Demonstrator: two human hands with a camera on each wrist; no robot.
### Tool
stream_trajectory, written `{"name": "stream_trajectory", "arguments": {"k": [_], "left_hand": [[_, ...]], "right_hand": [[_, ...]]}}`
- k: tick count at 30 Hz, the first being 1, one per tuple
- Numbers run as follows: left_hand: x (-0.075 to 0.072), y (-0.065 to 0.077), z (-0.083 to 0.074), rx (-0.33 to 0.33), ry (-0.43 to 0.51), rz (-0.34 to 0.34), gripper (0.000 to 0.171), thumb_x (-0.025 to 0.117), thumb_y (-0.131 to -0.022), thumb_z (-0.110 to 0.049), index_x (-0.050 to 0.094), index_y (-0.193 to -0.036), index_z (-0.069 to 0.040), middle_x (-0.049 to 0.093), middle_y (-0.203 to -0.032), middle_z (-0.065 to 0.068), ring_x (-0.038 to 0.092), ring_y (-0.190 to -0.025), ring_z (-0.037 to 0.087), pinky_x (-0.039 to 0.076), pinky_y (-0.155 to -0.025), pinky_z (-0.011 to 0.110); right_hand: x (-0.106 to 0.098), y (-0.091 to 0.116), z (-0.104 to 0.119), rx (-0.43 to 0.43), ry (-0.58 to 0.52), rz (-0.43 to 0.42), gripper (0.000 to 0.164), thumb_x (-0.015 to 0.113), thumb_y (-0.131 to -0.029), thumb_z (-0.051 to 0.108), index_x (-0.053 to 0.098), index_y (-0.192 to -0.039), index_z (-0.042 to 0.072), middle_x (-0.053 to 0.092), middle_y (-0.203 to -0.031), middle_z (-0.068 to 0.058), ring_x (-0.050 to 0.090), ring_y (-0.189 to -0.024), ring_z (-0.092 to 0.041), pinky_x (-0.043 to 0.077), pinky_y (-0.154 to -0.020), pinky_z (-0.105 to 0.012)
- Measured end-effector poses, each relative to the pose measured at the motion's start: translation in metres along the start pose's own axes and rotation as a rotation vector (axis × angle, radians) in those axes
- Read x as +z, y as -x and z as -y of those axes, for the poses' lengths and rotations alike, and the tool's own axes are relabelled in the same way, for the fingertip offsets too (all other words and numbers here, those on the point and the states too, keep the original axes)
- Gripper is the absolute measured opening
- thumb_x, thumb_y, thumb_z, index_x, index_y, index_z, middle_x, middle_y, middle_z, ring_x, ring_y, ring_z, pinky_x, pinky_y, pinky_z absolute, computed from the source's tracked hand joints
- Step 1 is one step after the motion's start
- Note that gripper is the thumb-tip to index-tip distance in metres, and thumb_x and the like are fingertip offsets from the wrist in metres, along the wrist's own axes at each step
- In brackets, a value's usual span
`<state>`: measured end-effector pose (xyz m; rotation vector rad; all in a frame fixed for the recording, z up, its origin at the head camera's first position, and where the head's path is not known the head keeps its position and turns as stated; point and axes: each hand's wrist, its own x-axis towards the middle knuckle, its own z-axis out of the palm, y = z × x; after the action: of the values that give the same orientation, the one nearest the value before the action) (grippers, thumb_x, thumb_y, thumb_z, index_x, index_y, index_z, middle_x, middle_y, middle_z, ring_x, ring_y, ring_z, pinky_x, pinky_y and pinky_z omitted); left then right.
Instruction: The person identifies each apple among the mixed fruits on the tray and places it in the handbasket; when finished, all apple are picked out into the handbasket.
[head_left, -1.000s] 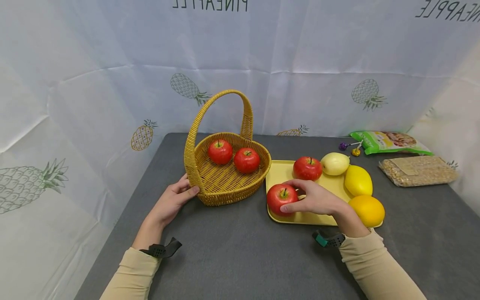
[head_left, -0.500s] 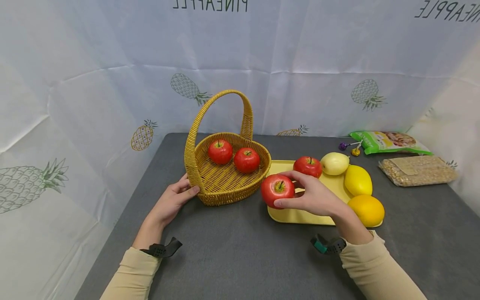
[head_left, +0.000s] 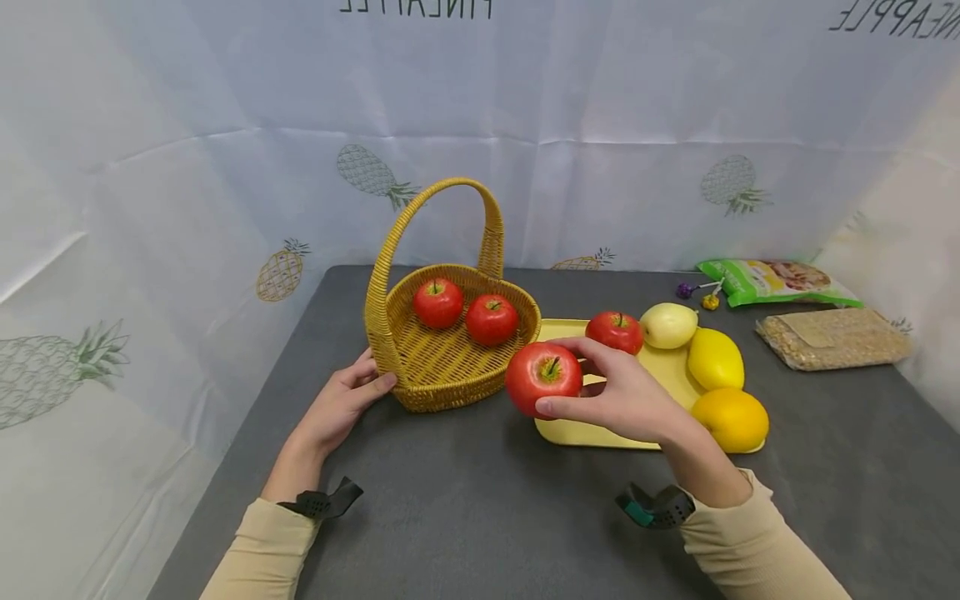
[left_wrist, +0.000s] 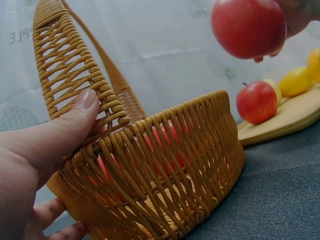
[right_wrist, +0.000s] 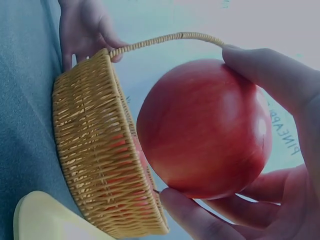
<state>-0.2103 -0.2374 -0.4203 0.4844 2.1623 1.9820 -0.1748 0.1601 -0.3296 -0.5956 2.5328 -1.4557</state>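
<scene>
My right hand [head_left: 618, 392] holds a red apple [head_left: 543, 379] between thumb and fingers, raised over the table beside the basket's right side. In the left wrist view this apple [left_wrist: 248, 27] hangs higher than the basket rim. My left hand [head_left: 347, 404] grips the woven heart-shaped basket [head_left: 450, 396] at its near left side, thumb across the foot of the handle and fingers against the outer wall. Inside the basket sit two red apples, one at the back [head_left: 438, 302] and one to the right [head_left: 492, 320].
A yellow tray [head_left: 592, 433] at the right bears another red apple [head_left: 615, 332], a pale yellow fruit [head_left: 669, 325], a lemon [head_left: 716, 359] and an orange-yellow fruit [head_left: 731, 419]. Farther back lie two lollipops [head_left: 709, 301], a green packet [head_left: 780, 283] and a bag of grains [head_left: 835, 339].
My right hand has lifted the apple off the tray and moved it left toward the basket. The left hand keeps its hold on the basket, which stays put.
</scene>
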Motion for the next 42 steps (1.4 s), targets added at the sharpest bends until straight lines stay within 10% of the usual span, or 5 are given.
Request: {"name": "stream_trajectory", "arguments": {"k": [42], "left_hand": [[0.002,0.0,-0.002,-0.014,-0.01,-0.032,0.038,0.066,-0.103,-0.018,0.064,-0.134,0.003,0.021,-0.169,0.004,0.004,-0.156,0.017,0.017,-0.122,0.052]], "right_hand": [[0.029,-0.072,0.02,0.079,0.028,-0.09,0.071,0.083,-0.08,0.058,0.058,-0.137,0.024,0.066,-0.12,0.003,0.061,-0.11,-0.019,0.056,-0.082,-0.041]]}}
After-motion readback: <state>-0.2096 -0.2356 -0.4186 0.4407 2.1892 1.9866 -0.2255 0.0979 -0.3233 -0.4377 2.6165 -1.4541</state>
